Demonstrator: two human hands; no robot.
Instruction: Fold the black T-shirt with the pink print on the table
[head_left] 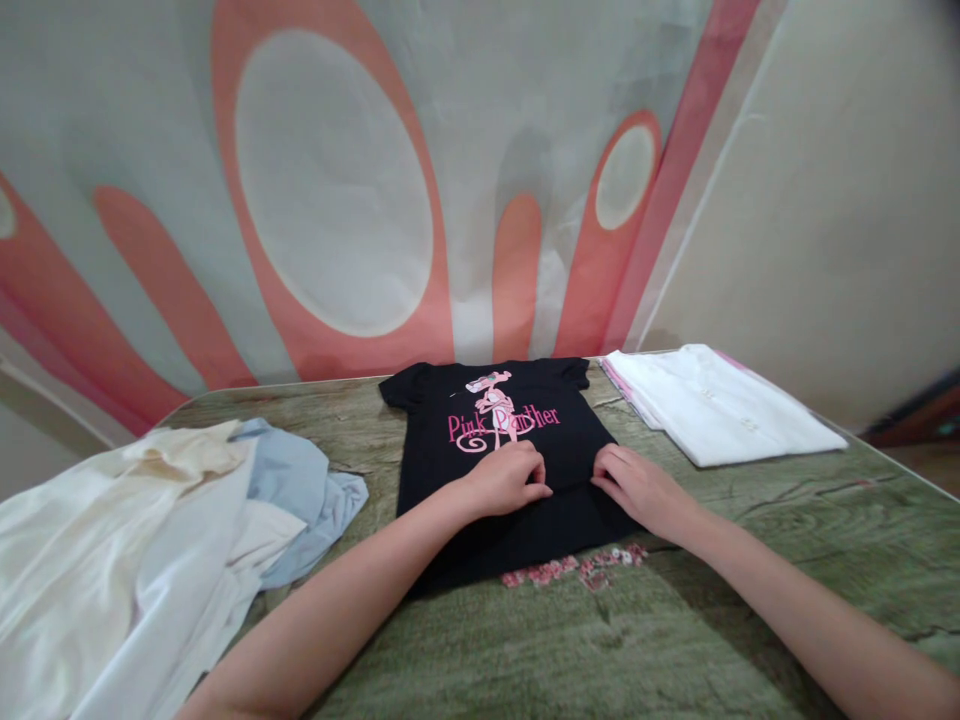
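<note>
A black T-shirt [577, 430] lies spread front up, its neck toward the wall and its hem toward me. It bears a pink cartoon panther print with the words "Pink Panther". On the lower front, just under the print, my left hand [504, 480] has its fingers curled and pinched on the fabric. My right hand [637, 485] grips the cloth near the shirt's right side, fingers bent together. Between the two hands runs a slight raised crease. Some fingertips are hidden in the dark cloth.
Loose cream and white garments [112, 560] heap at the left, with a light blue cloth [289, 490] beside them. Folded white clothing [720, 405] is stacked at the back right. The wood-patterned table [480, 650] meets a wall covering [472, 280] with coral shapes behind.
</note>
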